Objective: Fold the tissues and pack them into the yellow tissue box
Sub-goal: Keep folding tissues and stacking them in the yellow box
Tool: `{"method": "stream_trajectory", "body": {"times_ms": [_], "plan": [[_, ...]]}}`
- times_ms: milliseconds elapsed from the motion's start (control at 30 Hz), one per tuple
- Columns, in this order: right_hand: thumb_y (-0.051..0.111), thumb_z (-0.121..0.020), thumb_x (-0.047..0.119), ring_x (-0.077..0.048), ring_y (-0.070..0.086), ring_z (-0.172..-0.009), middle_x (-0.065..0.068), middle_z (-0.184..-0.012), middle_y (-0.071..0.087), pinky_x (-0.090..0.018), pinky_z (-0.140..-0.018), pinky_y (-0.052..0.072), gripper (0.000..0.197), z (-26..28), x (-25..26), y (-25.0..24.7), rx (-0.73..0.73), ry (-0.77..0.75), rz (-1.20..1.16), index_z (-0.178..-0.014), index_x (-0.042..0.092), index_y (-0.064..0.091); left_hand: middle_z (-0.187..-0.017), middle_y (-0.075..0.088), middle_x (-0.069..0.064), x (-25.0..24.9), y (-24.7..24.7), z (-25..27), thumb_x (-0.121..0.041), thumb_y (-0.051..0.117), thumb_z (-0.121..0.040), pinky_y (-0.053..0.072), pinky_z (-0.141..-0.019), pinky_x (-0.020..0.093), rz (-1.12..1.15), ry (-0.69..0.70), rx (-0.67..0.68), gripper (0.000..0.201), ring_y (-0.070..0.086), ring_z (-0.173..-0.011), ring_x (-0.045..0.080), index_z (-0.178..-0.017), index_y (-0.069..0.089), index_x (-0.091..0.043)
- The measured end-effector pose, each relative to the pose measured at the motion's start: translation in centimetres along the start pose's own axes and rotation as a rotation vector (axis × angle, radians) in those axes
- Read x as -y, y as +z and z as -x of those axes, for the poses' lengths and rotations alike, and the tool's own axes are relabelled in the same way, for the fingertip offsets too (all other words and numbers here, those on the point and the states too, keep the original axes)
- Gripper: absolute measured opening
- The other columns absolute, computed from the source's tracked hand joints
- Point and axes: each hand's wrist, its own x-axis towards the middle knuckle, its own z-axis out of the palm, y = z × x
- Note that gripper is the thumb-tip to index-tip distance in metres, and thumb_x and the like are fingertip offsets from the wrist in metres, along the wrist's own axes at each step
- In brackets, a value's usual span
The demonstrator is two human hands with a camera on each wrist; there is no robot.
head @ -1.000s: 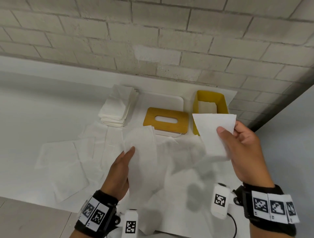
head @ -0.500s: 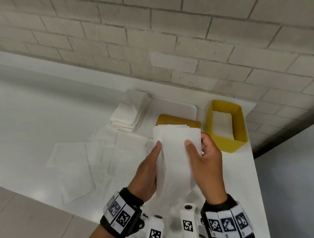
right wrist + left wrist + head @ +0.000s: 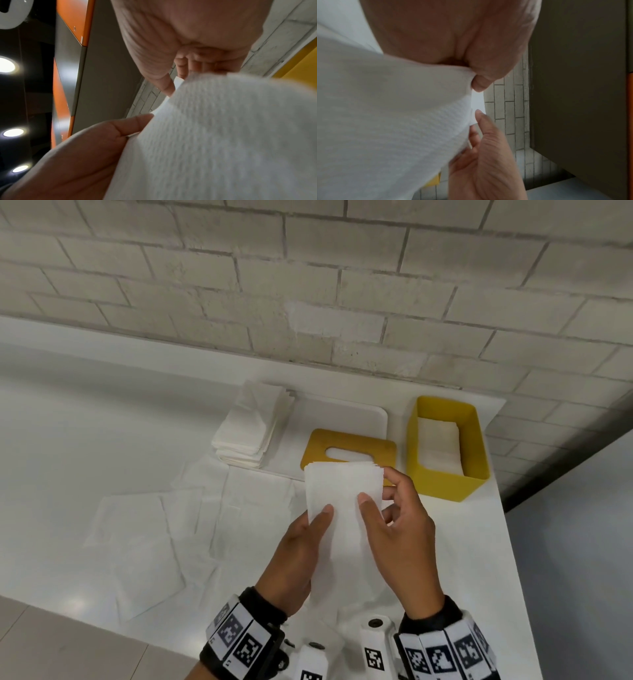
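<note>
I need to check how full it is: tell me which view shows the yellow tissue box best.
The head view: the yellow tissue box stands open with white tissues lying inside. The right wrist view shows only a yellow strip at its right edge; the left wrist view shows a small yellow sliver of uncertain origin behind the held tissue.

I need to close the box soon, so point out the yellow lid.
In the head view, the yellow lid lies flat on the white table, just left of the yellow tissue box, partly behind the held tissue.

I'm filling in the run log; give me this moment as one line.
step: folding | left hand: pinches white tissue | right hand: pinches it too | yellow tissue box: open, tissues inside | yellow slotted lid: off
</note>
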Motion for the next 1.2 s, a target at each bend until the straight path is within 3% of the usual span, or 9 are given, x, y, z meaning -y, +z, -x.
{"method": "stream_trajectory", "body": {"times_ms": [100, 167, 267, 400, 500, 667, 867, 1067, 1200], "plan": [[0.079, -0.085, 0.037, -0.002, 0.061, -0.104, 0.024, -0.122, 0.059, -0.026, -0.082, 0.054, 0.059, 0.4, -1.1, -0.3, 0.088, 0.135, -0.056, -0.132, 0.048, 0.046, -0.126, 0.074, 0.010, -0.3, -0.1, 0.1, -0.029, 0.048, -0.106, 0.052, -0.105, 0.047, 0.111, 0.019, -0.023, 0.036, 0.070, -0.117, 0.029, -0.135, 0.064, -0.015], [0.084, -0.076, 0.041, -0.011, 0.065, -0.115, 0.010, -0.127, 0.067, -0.041, -0.096, 0.056, 0.068, 0.6, -1.8, -0.5, 0.291, 0.322, -0.312, -0.135, 0.039, 0.048, -0.125, 0.073, 0.013, -0.5, -0.4, 0.1, -0.032, 0.049, -0.105, 0.054, -0.099, 0.046, 0.211, 0.022, -0.036, 0.039, 0.070, -0.116, 0.032, -0.136, 0.063, -0.013], [0.080, -0.084, 0.025, -0.024, 0.070, -0.113, -0.003, -0.121, 0.074, -0.054, -0.101, 0.053, 0.048, 1.3, -2.3, -0.9, 0.510, 0.373, -0.377, -0.128, 0.022, 0.061, -0.128, 0.071, 0.016, -0.7, -0.8, 0.0, -0.039, 0.054, -0.099, 0.056, -0.095, 0.047, 0.328, 0.029, -0.045, 0.049, 0.069, -0.118, 0.034, -0.139, 0.061, -0.012], [0.072, -0.091, 0.010, -0.025, 0.074, -0.100, -0.001, -0.105, 0.078, -0.047, -0.091, 0.058, 0.021, 1.1, -2.4, -2.4, 0.421, 0.289, -0.211, -0.108, 0.023, 0.072, -0.128, 0.073, 0.008, -1.0, -1.6, -0.4, -0.019, 0.055, -0.100, 0.056, -0.096, 0.044, 0.295, 0.226, -0.101, 0.036, 0.070, -0.118, 0.026, -0.135, 0.061, -0.016], [0.072, -0.092, 0.014, -0.016, 0.073, -0.094, 0.007, -0.100, 0.077, -0.037, -0.086, 0.058, 0.017, -0.1, -2.0, -4.1, 0.345, 0.149, -0.049, -0.102, 0.027, 0.072, -0.112, 0.078, 0.003, -0.9, -3.7, -0.8, -0.012, 0.078, -0.082, 0.062, -0.082, 0.035, 0.004, 0.394, -0.182, 0.040, 0.074, -0.104, 0.023, -0.120, 0.067, -0.018], [0.072, -0.090, 0.012, 0.003, 0.063, -0.091, 0.024, -0.094, 0.070, -0.006, -0.075, 0.043, 0.019, -1.3, -2.2, -5.4, 0.212, -0.020, 0.188, -0.094, 0.030, 0.070, -0.092, 0.077, -0.011, -0.5, -6.5, -1.3, -0.001, 0.079, -0.085, 0.057, -0.079, 0.019, -0.419, 0.513, -0.221, 0.029, 0.073, -0.083, 0.009, -0.104, 0.069, -0.022], [0.071, -0.090, 0.017, -0.002, 0.062, -0.090, 0.016, -0.097, 0.068, -0.016, -0.080, 0.048, 0.017, -0.7, -6.1, -4.2, 0.301, -0.074, 0.448, -0.099, 0.031, 0.065, -0.092, 0.071, -0.030, 1.9, -8.4, -2.2, -0.020, 0.084, -0.083, 0.053, -0.084, 0.009, -0.942, 0.474, -0.176, 0.038, 0.067, -0.093, -0.008, -0.100, 0.063, -0.046], [0.068, -0.092, 0.017, -0.002, 0.064, -0.090, 0.017, -0.095, 0.068, -0.029, -0.082, 0.054, 0.016, -0.2, -6.9, -3.8, 0.358, -0.065, 0.470, -0.098, 0.032, 0.065, -0.097, 0.071, -0.027, 2.8, -8.2, -2.6, -0.015, 0.079, -0.088, 0.050, -0.082, 0.005, -1.029, 0.524, -0.133, 0.033, 0.067, -0.095, -0.006, -0.101, 0.065, -0.042], [0.068, -0.092, 0.016, -0.003, 0.064, -0.090, 0.018, -0.094, 0.068, -0.026, -0.081, 0.053, 0.016, -0.5, -6.3, -4.2, 0.319, -0.099, 0.444, -0.095, 0.031, 0.065, -0.093, 0.072, -0.028, 2.1, -7.9, -2.5, -0.014, 0.078, -0.089, 0.048, -0.079, 0.004, -0.996, 0.543, -0.143, 0.029, 0.068, -0.094, -0.007, -0.098, 0.068, -0.039]]}}
